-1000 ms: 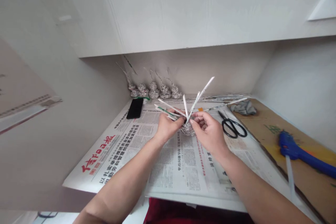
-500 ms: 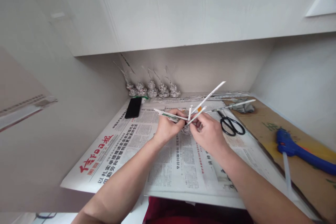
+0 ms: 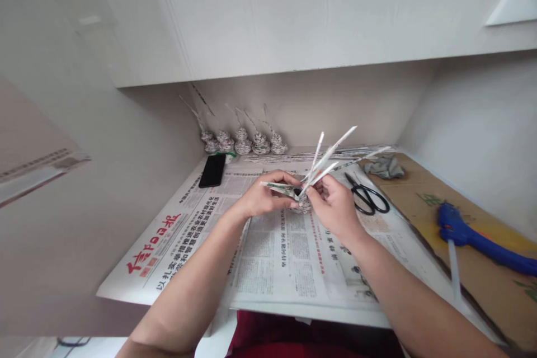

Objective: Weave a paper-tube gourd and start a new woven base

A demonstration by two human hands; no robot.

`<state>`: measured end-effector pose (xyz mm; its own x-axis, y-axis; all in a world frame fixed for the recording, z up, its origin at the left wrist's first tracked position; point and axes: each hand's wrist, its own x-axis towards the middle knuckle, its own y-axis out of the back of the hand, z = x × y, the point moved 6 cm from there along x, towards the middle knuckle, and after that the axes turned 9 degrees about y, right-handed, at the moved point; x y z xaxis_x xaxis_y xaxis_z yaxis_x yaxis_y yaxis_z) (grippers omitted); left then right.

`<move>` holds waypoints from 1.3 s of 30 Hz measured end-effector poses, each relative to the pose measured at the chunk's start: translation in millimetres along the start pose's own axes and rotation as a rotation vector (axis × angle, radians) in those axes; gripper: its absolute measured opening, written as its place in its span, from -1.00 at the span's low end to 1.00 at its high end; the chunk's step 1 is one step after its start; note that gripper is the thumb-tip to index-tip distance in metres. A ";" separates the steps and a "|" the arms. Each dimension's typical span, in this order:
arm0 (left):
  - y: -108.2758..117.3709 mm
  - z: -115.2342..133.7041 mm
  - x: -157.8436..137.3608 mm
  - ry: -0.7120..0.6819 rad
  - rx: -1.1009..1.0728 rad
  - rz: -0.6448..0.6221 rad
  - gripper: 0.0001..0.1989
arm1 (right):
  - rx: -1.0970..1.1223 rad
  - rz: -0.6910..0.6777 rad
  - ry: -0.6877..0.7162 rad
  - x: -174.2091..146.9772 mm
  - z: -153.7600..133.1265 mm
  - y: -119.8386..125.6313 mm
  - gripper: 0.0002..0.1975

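Between my hands is a small woven piece of rolled newspaper (image 3: 301, 206), with several paper strips sticking up and outward from its rim. My left hand (image 3: 265, 196) grips it from the left, thumb in front and fingers behind, beside a strip that points left. On the other side my right hand (image 3: 334, 201) pinches the paper strips (image 3: 318, 172) near their base, its fingertips partly hidden behind them. A dark opening shows in the middle of the woven piece. Newspaper sheets (image 3: 268, 274) lie beneath both hands.
Gourd-shaped woven paper pieces (image 3: 243, 142) line the back wall at left, near a black phone (image 3: 212, 171). Long paper rolls (image 3: 293, 158) lie along the back. Black scissors (image 3: 369, 199), a grey cloth (image 3: 385, 167) and a blue glue gun (image 3: 470, 239) on cardboard (image 3: 423, 196) are at right. A cabinet (image 3: 293, 17) overhangs.
Several strips now stand more upright and are fanned together toward the right. My left hand has opened out a little around the woven piece, and the dark opening shows more plainly.
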<state>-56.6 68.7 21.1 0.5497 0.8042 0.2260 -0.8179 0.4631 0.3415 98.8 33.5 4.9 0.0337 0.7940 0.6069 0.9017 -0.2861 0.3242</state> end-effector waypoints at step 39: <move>-0.7 -4.7 6.9 -0.169 0.037 0.131 -0.78 | 0.332 -0.188 -0.177 6.8 7.1 -3.7 -0.69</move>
<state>-53.0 75.7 18.1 0.4626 0.7811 0.4194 -0.8789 0.3423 0.3321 98.8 43.7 2.7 -0.0971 0.9039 0.4165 0.9882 0.0377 0.1486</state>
